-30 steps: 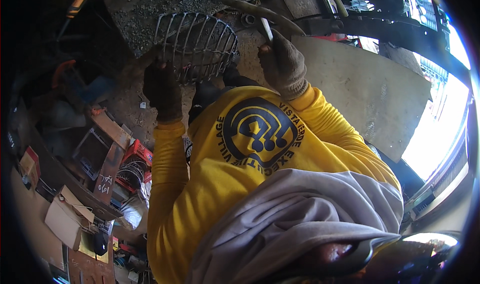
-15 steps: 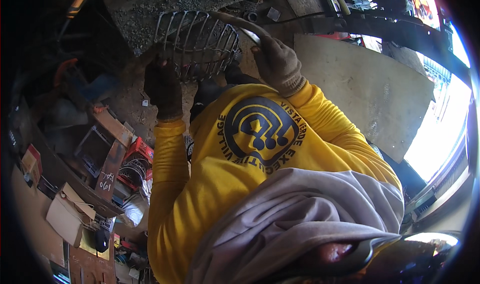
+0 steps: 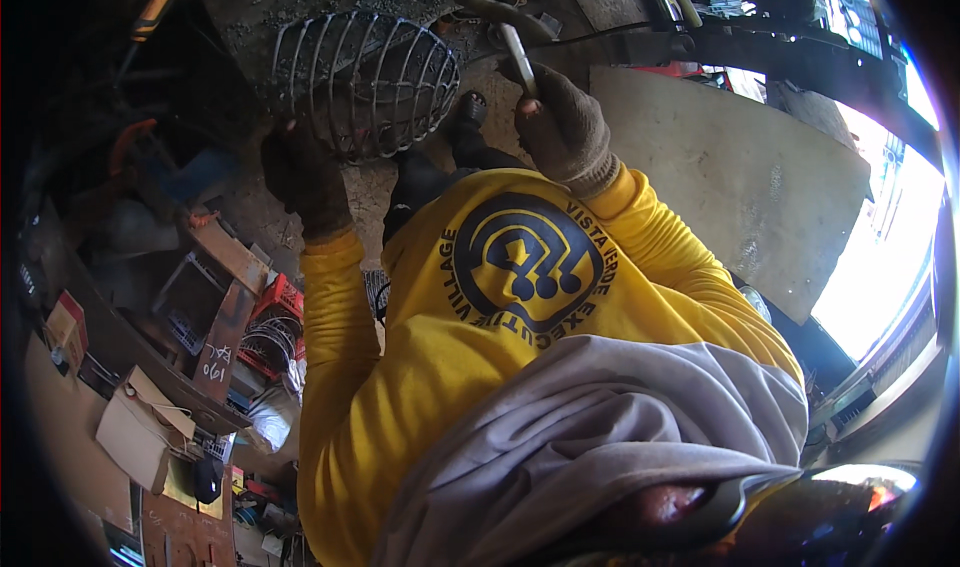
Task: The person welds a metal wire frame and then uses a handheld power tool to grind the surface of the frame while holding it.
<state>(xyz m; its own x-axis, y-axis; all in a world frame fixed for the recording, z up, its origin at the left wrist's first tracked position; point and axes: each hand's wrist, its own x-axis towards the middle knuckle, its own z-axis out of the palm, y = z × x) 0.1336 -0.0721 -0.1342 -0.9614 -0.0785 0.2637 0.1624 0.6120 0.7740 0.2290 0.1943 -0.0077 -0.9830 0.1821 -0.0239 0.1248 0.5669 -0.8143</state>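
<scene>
A cage-like basket of welded metal rods (image 3: 372,87) is held out in front, its curved bars bowing toward my right. My left hand (image 3: 308,182), in a dark knit glove, is closed on the basket's left lower rim; its fingers are partly in shadow. My right hand (image 3: 568,132), gloved too, grips a hammer-like tool (image 3: 518,59) by its narrow pale shaft. The tool's long dark head lies across the top of the shaft, to the right of the basket and apart from it.
Dark grit covers a work surface (image 3: 270,7) beyond the basket. To my right leans a large grey panel (image 3: 730,177). A red crate (image 3: 280,312), wire coils and a cardboard box (image 3: 145,427) are at left. An orange-and-black handle (image 3: 157,9) shows at upper left.
The basket and my left hand have shifted left. My right hand has turned the hammer-like tool more upright and drawn it away from the basket's right side.
</scene>
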